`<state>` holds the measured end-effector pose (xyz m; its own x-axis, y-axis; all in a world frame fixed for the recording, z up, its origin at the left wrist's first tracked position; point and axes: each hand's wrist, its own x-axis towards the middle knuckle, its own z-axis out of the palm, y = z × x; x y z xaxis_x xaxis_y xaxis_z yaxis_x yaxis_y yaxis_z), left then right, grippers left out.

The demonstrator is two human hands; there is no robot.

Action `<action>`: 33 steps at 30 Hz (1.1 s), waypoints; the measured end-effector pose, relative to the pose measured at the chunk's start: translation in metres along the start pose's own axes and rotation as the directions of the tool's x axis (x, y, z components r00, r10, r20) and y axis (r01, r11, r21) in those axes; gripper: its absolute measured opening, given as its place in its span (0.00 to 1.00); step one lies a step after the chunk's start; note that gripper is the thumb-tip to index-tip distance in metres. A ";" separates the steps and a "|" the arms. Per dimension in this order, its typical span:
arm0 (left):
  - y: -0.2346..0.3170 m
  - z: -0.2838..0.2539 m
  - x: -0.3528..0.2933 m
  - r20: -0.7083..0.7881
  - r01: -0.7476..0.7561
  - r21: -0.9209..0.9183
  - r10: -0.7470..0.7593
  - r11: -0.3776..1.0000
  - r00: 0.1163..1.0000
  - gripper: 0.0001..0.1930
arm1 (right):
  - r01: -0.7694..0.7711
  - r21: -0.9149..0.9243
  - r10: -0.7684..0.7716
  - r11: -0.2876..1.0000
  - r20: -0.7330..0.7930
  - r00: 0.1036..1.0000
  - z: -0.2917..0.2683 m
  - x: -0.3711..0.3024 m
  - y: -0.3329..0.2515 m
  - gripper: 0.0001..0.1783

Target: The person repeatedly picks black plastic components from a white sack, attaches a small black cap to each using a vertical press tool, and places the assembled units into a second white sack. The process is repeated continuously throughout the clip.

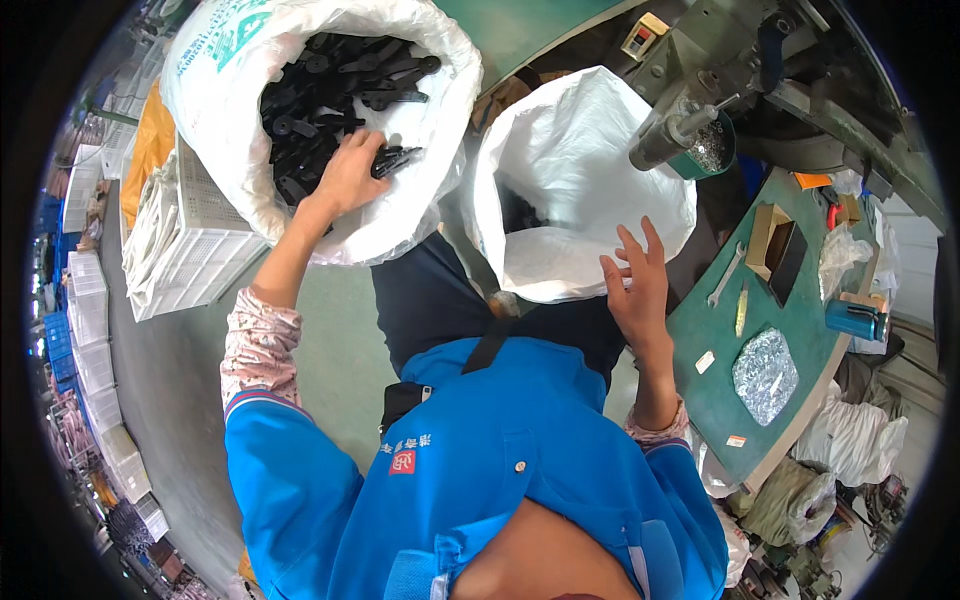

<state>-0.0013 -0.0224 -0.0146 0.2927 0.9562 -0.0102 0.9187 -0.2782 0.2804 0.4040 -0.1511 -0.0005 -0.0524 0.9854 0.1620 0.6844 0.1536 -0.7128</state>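
A large white woven sack (445,130) at the upper left is filled with black lever-like parts (345,75), long with rounded ends; their exact kind is unclear. My left hand (350,178) reaches into this sack, its fingers and thumb closed around a few of the black parts at its right side. My right hand (640,295) is raised by the near right rim of a second white sack (590,130). It holds nothing, and its fingers are spread. Inside that second sack, a few dark pieces show low at the left, partly in shadow.
A machine (690,120) with a green cup of small metal pieces overhangs the second sack's right side. On the green bench (700,420) at right lie a wrench (727,274), an open cardboard box (770,245) and a clear bag of small parts (765,376). White crates (200,230) stand at left.
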 end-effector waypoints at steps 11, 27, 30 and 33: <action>-0.001 -0.036 0.024 -0.060 0.275 -0.828 -0.566 0.488 0.822 0.37 | 0.101 0.070 -0.099 0.992 -0.031 0.995 0.007 0.000 -0.020 0.19; 0.160 -0.031 -0.010 0.295 0.315 -0.834 0.117 -0.453 0.948 0.32 | 0.703 0.029 -0.701 0.711 -0.051 0.711 0.006 0.069 -0.088 0.19; 0.178 -0.012 -0.002 0.328 0.361 -0.716 0.167 -0.597 0.930 0.23 | 0.806 -0.124 -0.811 0.579 0.013 0.585 -0.002 0.065 -0.083 0.22; 0.195 -0.003 0.002 0.305 0.476 -0.576 0.366 -0.664 0.879 0.22 | 0.805 -0.180 -0.814 0.565 0.033 0.579 -0.012 0.061 -0.067 0.24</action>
<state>0.1781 -0.0746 0.0427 0.6741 0.7112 -0.1994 -0.6237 0.6927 0.3621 0.3642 -0.1021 0.0656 -0.6120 0.4481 0.6516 0.4753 0.8670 -0.1498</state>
